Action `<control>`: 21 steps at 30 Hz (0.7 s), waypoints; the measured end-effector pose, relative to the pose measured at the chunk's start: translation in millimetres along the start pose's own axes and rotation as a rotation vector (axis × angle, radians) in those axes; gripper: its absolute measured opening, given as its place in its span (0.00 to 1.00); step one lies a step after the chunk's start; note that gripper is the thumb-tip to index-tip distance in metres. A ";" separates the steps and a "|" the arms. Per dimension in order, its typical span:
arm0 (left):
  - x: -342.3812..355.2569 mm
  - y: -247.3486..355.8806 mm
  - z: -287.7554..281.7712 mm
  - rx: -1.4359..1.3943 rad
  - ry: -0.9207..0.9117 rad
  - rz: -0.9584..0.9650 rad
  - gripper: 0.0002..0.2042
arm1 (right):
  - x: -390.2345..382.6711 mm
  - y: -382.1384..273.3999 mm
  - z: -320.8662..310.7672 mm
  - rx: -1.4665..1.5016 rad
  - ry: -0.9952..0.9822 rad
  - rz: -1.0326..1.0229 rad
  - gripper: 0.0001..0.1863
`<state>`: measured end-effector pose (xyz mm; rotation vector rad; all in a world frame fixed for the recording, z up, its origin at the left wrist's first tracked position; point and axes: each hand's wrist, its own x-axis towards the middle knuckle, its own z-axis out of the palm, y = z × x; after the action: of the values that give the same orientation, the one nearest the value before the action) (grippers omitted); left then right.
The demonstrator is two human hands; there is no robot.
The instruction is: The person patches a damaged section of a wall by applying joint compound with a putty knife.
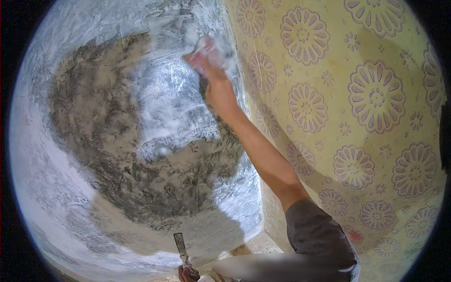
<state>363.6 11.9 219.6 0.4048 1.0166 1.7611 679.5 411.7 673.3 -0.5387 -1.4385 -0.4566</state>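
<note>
My right hand [221, 96] is raised to the wall with the arm stretched out. Its fingers are closed on a pinkish-red spreader [206, 55], blurred by motion, with white smears on it. The spreader is at a pale, shiny patch of white filler [171, 98] on the plastered wall. At the bottom edge my left hand [189, 275], mostly cut off by the frame, is closed round the handle of a putty knife [179, 243]. The knife's blade points up and is apart from the wall filler, as far as I can tell.
Around the filler spreads a rough, dark grey-brown patch [98, 98]. Whitish, streaky plaster [42, 188] surrounds it. On the right, a yellow wall [329, 127] with purple flower patterns meets the plastered wall at a corner. A ledge [268, 242] shows low near that corner.
</note>
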 end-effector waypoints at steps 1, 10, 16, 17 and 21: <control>2.0 -5.0 -6.4 -0.021 -0.019 -0.008 0.11 | -5.6 -10.3 -1.3 0.004 -0.004 -0.006 0.40; -26.9 17.8 48.7 0.269 -0.031 0.164 0.11 | 25.2 12.3 -25.5 0.039 0.073 -0.030 0.40; -18.1 11.4 32.6 0.324 0.053 0.136 0.10 | -97.9 11.6 -21.8 0.054 -0.215 0.102 0.43; -25.1 13.7 38.3 0.389 0.032 0.186 0.10 | -117.9 8.6 -31.4 0.058 -0.220 0.029 0.42; -19.9 5.4 28.2 0.318 0.093 0.163 0.10 | -151.3 8.4 -47.7 0.134 -0.235 0.005 0.41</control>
<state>387.8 6.2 244.1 0.6238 1.3708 1.7772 709.8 385.8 519.5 -0.4996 -1.6789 -0.2969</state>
